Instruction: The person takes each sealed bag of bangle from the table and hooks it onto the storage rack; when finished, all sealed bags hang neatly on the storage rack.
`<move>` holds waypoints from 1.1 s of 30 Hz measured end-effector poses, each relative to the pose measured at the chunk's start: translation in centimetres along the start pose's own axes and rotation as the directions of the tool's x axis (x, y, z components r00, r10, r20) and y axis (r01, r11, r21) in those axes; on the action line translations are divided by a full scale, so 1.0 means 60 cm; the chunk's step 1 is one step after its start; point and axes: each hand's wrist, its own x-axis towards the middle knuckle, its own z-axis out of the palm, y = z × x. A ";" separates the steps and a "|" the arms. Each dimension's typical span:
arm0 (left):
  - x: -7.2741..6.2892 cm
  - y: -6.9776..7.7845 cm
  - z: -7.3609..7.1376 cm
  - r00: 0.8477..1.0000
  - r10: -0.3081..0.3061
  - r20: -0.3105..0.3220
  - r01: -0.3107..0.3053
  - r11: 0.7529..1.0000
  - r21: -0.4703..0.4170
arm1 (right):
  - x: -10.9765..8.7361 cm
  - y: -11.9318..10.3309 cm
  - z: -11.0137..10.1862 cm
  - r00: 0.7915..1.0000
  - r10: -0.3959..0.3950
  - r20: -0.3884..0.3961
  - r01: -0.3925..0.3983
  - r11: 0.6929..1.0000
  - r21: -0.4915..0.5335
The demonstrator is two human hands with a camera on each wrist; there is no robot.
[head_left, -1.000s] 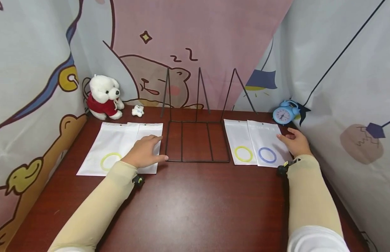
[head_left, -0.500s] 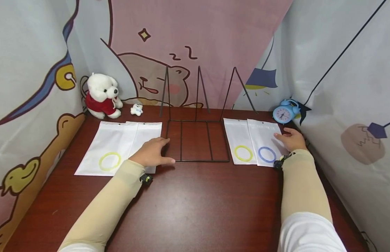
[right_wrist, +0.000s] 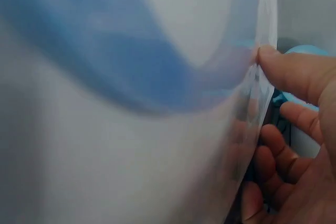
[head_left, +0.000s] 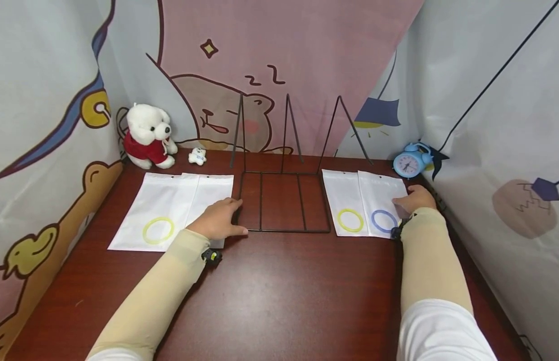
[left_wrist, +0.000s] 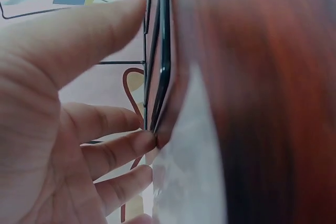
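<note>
A clear-fronted white plastic bag [head_left: 381, 190] with a blue ring [head_left: 373, 220] in it lies right of the black wire rack [head_left: 284, 231]. My right hand [head_left: 417, 200] pinches its right edge, thumb in front; in the right wrist view several fingers [right_wrist: 275, 137] are partly behind the film. My left hand [head_left: 218, 219] lies over a second white bag [head_left: 214, 188], beside the rack's front left corner. Its fingers are loosely extended, fingertips [left_wrist: 144, 140] at the rack's wire in the left wrist view; whether they press it, I cannot tell.
Another bag with a yellow ring [head_left: 339, 220] overlaps the blue ring's bag. At left lies a larger bag [head_left: 159, 200], also with a yellow ring. A white plush dog [head_left: 146, 130], a tiny plush [head_left: 197, 156] and a blue alarm clock [head_left: 408, 163] stand along the back.
My left hand has moved right, up to the rack's corner. My right hand has shifted slightly left and now pinches the bag's edge. The bags and rack stay in place.
</note>
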 end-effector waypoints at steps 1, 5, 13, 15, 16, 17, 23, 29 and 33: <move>0.000 0.000 0.000 1.000 0.001 0.000 -0.001 1.000 0.005 | 0.001 0.000 0.000 1.000 0.008 0.002 -0.008 1.000 0.002; 0.001 0.000 0.001 1.000 0.007 0.003 -0.007 1.000 0.023 | -0.010 -0.009 -0.001 0.999 0.033 0.003 -0.033 0.999 0.014; 0.001 0.003 -0.003 1.000 -0.003 0.003 0.003 0.999 0.043 | -0.077 -0.061 -0.009 0.999 0.036 -0.039 -0.032 0.995 0.094; 0.000 0.003 -0.002 1.000 -0.005 0.004 0.005 0.999 0.049 | -0.086 -0.070 -0.011 0.999 0.032 -0.028 -0.029 0.994 0.108; 0.001 0.002 -0.001 1.000 -0.005 0.004 0.005 0.999 0.053 | -0.089 -0.073 -0.012 0.999 0.033 -0.014 -0.031 0.992 0.121; 0.001 0.002 0.000 1.000 -0.005 0.006 0.005 0.998 0.056 | -0.093 -0.075 -0.012 0.999 0.032 -0.005 -0.031 0.990 0.138; 0.001 0.003 0.001 1.000 -0.003 0.002 0.003 0.998 0.066 | -0.102 -0.083 -0.005 0.997 0.072 0.015 -0.074 0.958 0.278; 0.003 0.001 0.001 1.000 0.005 -0.002 -0.005 0.996 0.091 | -0.095 -0.072 0.002 0.995 0.057 -0.080 -0.027 0.943 0.333; 0.003 0.001 0.001 1.000 0.006 -0.005 -0.005 0.996 0.090 | -0.080 -0.058 0.005 0.992 0.085 -0.094 -0.041 0.917 0.396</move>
